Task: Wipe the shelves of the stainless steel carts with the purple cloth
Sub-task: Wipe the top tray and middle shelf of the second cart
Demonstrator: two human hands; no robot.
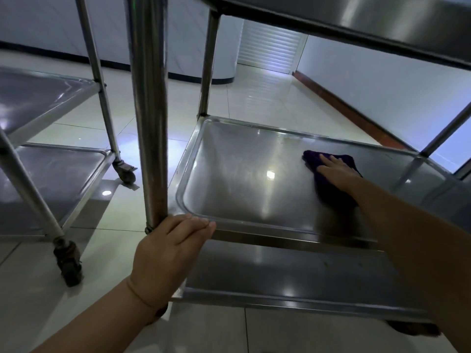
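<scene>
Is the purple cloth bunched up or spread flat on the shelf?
Mostly spread flat. The purple cloth lies on the middle shelf under the right hand, whose straight fingers press it down. Any folds underneath cannot be seen.

2 bare forearms, no sleeves; a thin band around the wrist of the left hand (pixel 165 253).

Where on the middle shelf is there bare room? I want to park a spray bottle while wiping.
The middle shelf is bare from its left rim across to the purple cloth. The right part is taken: the right hand presses the cloth there. The near left corner is crowded too, where the left hand holds the rim by the post.
</scene>
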